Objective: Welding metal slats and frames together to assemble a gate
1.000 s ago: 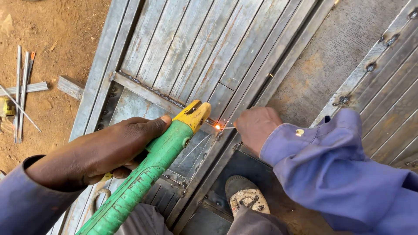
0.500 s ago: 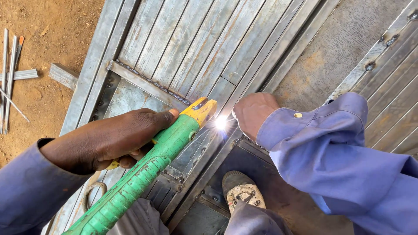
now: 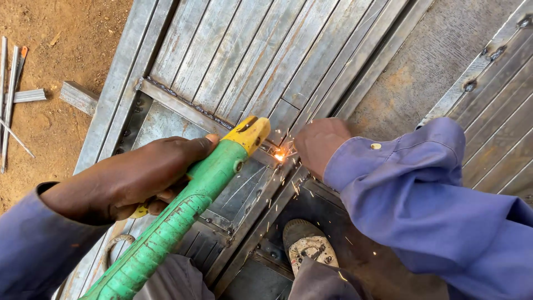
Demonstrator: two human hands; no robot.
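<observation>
My left hand [image 3: 130, 175] grips a green welding electrode holder [image 3: 183, 214] with a yellow jaw [image 3: 250, 132]. Its tip meets a grey metal door frame [image 3: 166, 97] lying flat, and bright orange sparks [image 3: 280, 154] fly at that spot. My right hand [image 3: 322, 144] is curled shut just right of the sparks, resting on the frame's bar. What it may hold is hidden. Both arms wear blue sleeves [image 3: 422, 200].
The ribbed steel door panel [image 3: 266, 50] fills the middle. My dusty shoe [image 3: 308, 247] stands inside the frame below the sparks. Loose metal bars and rods [image 3: 16, 94] lie on the brown dirt at the left. Another ribbed panel [image 3: 499, 122] lies at the right.
The bright flare at the tip has faded to orange sparks that scatter downward. Both hands stay in nearly the same place on the frame.
</observation>
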